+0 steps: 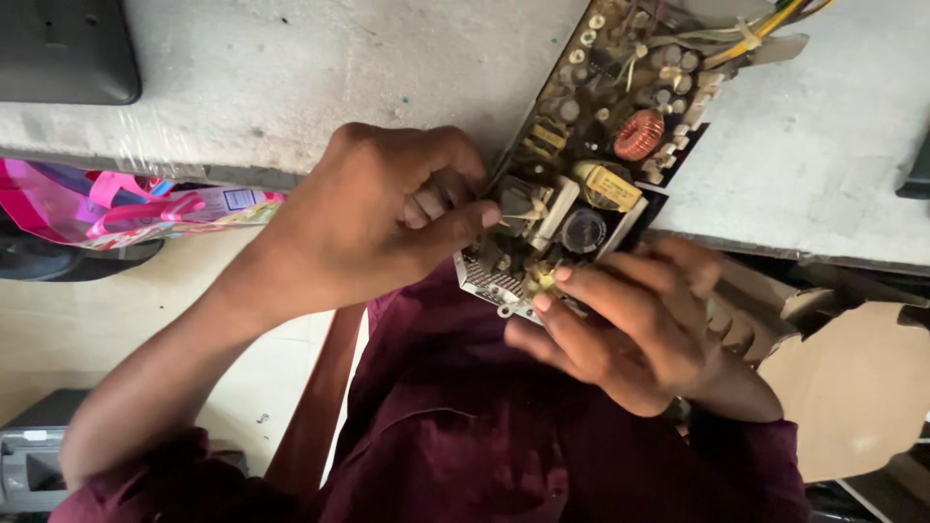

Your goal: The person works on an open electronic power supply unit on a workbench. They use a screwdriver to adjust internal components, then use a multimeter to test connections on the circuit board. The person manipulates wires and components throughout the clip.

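Left grip: the left hand (383, 218) is curled nearly into a fist, thumb pressed against the near left edge of the circuit board (581, 145); the fingers are folded in tight and seem to pinch something small at the board's edge, though what is between them is hidden.
Right grip: the right hand (630, 320) reaches from below, its fingers half spread, the fingertips (562, 275) resting on the near corner of the board beside small yellowish parts; it clamps the edge rather than enclosing it.
Why held so: judging by the pose, the right hand steadies the overhanging corner while the left hand works at the components, the board tilted toward the person so its top faces the camera.
Board: an open power-supply type board in a perforated metal tray, crowded with a copper wound coil (639, 134), a yellow box capacitor (608, 186), a round dark capacitor (584, 230) and a bundle of wires (775, 24) at the far end.
Where it lies: its far part rests on the pale grey worktop (320, 68), the near end juts past the edge over the lap.
Around: a dark flat device (63, 48) on the worktop at far left, a pink bag (107, 208) below the edge, torn cardboard (843, 378) at right, maroon sleeves (465, 436) beneath.
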